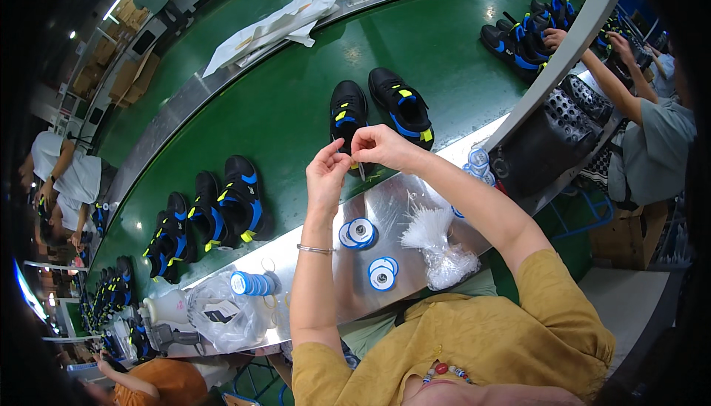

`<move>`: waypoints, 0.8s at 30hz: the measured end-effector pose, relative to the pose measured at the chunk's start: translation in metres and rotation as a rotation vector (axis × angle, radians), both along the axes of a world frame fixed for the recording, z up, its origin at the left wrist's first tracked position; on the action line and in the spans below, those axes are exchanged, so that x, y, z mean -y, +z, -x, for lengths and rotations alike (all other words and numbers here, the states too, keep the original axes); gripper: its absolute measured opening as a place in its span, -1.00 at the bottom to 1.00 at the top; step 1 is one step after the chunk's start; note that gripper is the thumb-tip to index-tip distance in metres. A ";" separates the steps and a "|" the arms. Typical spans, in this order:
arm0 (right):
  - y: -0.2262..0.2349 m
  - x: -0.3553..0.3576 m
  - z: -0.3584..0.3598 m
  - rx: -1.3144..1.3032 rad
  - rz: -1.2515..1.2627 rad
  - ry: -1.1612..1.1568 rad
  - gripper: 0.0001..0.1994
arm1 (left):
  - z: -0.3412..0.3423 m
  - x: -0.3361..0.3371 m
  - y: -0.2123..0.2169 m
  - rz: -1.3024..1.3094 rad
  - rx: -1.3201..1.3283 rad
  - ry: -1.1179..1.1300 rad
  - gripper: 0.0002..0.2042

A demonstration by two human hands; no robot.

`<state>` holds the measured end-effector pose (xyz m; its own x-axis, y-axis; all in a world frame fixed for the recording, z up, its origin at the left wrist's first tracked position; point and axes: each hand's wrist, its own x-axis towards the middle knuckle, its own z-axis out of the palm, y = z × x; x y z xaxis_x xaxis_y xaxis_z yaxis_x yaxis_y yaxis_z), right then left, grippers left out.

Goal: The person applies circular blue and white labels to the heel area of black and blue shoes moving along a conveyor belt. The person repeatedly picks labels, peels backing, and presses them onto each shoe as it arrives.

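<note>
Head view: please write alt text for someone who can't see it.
A person's left hand and right hand pinch something thin, close together, before two black and blue shoes on a green surface. Nearer, blue-rimmed discs and clear plastic strands lie on a metal ledge.

R hand (379,147) pinches thin strip (362,171), L hand (328,170) close at 8 o'clock; blk/blue shoes (398,102) at 12, wht/blue discs (361,230) approx. 6.
</note>
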<state>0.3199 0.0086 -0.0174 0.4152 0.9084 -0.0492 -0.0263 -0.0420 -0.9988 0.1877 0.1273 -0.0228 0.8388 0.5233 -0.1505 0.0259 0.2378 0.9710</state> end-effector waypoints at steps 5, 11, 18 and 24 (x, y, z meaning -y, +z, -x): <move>0.000 -0.004 0.002 -0.004 -0.005 0.051 -0.91 | 0.004 -0.001 0.002 -0.011 -0.019 0.027 -0.63; 0.010 -0.006 0.013 0.198 0.020 -0.188 -0.88 | 0.016 -0.001 0.020 -0.312 -0.072 0.131 -0.82; 0.046 -0.002 0.068 0.074 -0.145 -0.139 -0.83 | 0.055 0.016 0.049 -0.431 0.008 0.089 -0.85; 0.064 0.015 0.081 0.032 -0.188 -0.170 -0.86 | 0.099 0.019 0.043 -0.414 0.024 0.108 -0.87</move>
